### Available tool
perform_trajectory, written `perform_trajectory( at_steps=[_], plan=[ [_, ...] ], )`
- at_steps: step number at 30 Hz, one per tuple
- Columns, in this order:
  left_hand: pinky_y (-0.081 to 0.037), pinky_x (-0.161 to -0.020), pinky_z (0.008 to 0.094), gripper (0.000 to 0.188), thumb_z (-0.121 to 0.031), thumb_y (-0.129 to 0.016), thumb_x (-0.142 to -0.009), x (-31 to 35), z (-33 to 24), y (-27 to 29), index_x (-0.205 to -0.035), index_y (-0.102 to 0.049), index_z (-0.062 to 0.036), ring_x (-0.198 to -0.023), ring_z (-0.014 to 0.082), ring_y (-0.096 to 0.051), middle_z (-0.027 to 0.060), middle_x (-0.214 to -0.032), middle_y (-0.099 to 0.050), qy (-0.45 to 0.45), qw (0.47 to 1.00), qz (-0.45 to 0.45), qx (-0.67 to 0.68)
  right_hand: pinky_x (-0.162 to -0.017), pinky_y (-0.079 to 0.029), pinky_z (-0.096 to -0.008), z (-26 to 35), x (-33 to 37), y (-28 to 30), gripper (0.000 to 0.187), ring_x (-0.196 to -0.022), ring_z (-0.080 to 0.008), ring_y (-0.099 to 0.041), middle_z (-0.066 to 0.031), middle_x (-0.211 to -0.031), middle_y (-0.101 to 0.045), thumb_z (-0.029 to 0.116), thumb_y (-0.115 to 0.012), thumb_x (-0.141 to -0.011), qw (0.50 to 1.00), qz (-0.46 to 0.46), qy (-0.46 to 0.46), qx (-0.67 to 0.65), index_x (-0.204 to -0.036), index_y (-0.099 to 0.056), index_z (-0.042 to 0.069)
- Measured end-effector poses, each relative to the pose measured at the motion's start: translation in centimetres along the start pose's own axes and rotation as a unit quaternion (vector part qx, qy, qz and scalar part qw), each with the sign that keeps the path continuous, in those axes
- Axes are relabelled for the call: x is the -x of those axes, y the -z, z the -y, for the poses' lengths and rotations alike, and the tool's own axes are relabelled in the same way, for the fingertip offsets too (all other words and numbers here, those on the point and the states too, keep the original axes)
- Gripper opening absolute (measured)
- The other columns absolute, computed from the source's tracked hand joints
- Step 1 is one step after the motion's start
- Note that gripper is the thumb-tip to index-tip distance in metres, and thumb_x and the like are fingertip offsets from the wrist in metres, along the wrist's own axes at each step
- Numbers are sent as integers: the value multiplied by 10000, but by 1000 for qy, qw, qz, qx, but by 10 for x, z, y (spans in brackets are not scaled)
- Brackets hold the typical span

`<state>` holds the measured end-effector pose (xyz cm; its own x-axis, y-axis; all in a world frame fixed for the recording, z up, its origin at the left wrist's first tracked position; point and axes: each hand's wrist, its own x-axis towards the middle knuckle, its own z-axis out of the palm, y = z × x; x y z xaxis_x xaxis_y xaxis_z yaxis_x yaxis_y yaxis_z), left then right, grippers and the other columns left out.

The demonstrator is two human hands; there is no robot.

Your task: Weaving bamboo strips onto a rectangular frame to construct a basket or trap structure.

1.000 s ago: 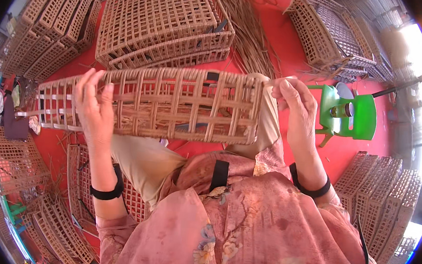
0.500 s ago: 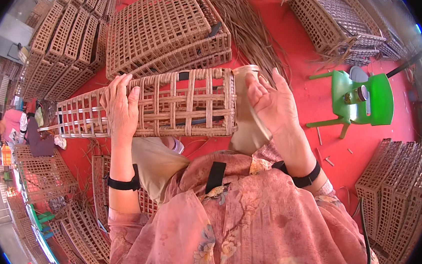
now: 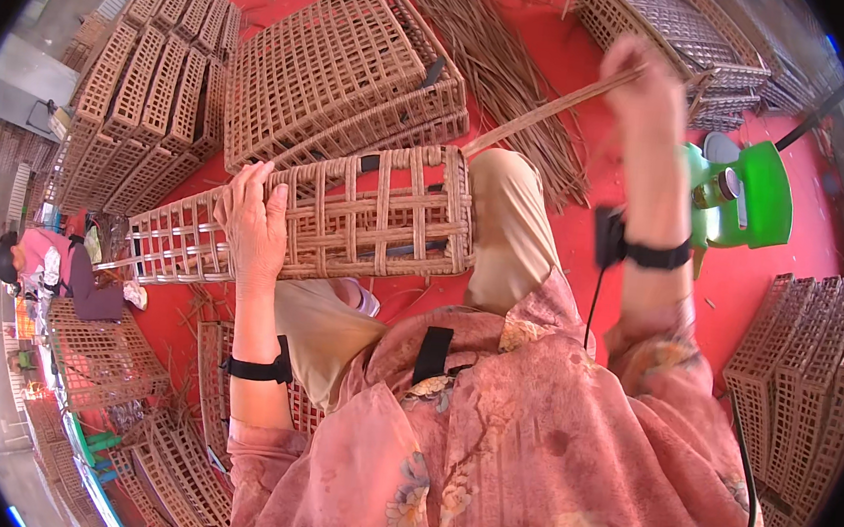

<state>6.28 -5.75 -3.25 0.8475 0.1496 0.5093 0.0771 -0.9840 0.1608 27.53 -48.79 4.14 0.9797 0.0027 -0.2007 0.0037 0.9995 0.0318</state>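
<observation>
The woven basket (image 3: 382, 210) lies crosswise before the person's trousered legs (image 3: 511, 216); the left hand (image 3: 254, 214) grips its far edge, fingers close together, thumb apart along the side; from its far right corner a flat strand (image 3: 553, 111) slants to the blurred right hand (image 3: 647, 77), which pinches its end, exact finger positions unclear; farther off, stacked baskets (image 3: 334, 65) stand left of loose strands (image 3: 506, 80).

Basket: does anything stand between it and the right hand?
Nothing visible does: the strand runs straight from the picture's upper right corner of the basket to the blurred right hand, with the knee beside its lower end.
</observation>
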Motion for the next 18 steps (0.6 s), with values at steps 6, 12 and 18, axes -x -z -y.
perform_trajectory(
  at_steps=[6,12,18],
  plan=[
    [-342,-1099,467,396,-238,-611,-984,-11,-53,33,-1312,-562,-22,-1326,317,-451,153,-1382,-519,-43,992,-82,82,-449,-434,-188,-46,38,-127,218,-555,-105,-529,-92,-928,-682,55,-547,-966,477,341,494,641,-1159,-645,28],
    [-338,-1103,459,468,-248,-648,-962,-31,-130,92,-1329,-539,20,-1330,331,-459,163,-1396,-522,-275,889,-365,4,-506,-509,-416,-162,97,-80,135,-599,-314,-658,-110,-646,-626,85,-620,-799,108,624,449,631,-930,-612,51],
    [-464,-921,422,281,-171,-624,-947,-30,-136,97,-1200,-628,-49,-1097,288,-607,122,-1108,-663,-126,984,-101,-70,-567,-508,-347,-112,111,-48,197,-619,-234,-634,-69,-764,-634,218,-750,-823,244,626,241,700,-891,-649,63]
  ],
)
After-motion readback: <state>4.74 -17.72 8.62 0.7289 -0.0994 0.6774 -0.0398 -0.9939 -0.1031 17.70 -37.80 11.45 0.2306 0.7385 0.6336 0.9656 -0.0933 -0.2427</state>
